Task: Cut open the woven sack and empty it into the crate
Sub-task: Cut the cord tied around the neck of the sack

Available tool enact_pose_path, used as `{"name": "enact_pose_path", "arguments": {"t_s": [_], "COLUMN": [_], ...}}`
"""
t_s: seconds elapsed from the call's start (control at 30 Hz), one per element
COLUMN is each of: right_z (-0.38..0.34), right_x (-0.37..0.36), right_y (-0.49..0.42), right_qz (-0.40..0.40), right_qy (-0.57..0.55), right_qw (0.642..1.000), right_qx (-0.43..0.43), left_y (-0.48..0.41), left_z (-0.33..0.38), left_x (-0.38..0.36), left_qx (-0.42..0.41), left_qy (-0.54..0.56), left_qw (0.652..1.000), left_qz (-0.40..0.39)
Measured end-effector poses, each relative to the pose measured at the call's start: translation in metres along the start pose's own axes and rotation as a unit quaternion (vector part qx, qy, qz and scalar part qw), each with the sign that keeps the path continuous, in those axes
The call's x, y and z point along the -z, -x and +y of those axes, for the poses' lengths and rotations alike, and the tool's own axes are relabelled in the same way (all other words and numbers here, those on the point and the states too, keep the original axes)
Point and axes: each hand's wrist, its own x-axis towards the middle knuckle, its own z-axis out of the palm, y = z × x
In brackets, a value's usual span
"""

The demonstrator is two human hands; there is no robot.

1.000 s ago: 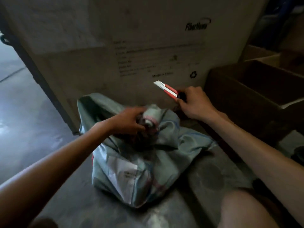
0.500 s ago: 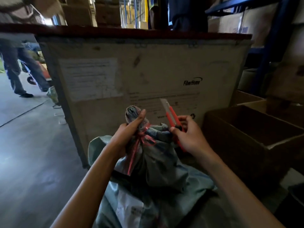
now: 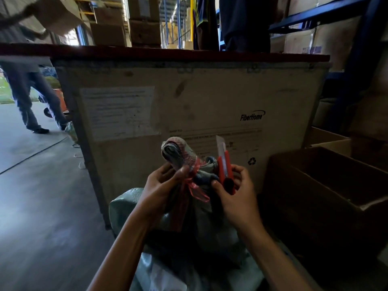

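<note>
In the head view, the left hand has its fingers closed around the bunched neck of one grey-green woven sack, just below its red tie. The right hand grips one red utility knife, blade up, beside the neck. One open cardboard crate sits to the right.

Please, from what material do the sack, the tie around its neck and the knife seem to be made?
Sack: probably woven plastic, grey-green, with a slight sheen and stiff folds.
Tie: thin red plastic film or ribbon, translucent, knotted at the neck.
Knife: red, likely plastic body, with a pale metal-looking blade that points up, held in the right hand.
</note>
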Motion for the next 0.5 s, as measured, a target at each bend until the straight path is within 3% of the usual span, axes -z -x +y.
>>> {"name": "enact_pose_path", "arguments": {"t_s": [0.23,0.5], "right_z": [0.004,0.013], "right_x": [0.001,0.006], "right_y": [-0.003,-0.004], "right_qz": [0.009,0.019], "right_qy": [-0.014,0.016], "right_qw": [1.0,0.999], "right_qx": [0.015,0.026], "left_y": [-0.003,-0.007], "left_z": [-0.009,-0.017], "left_x": [-0.014,-0.012], "left_qx": [-0.041,0.032], "left_qy": [-0.073,-0.058], "left_qw": [0.996,0.998], "left_qz": [0.044,0.0]}}
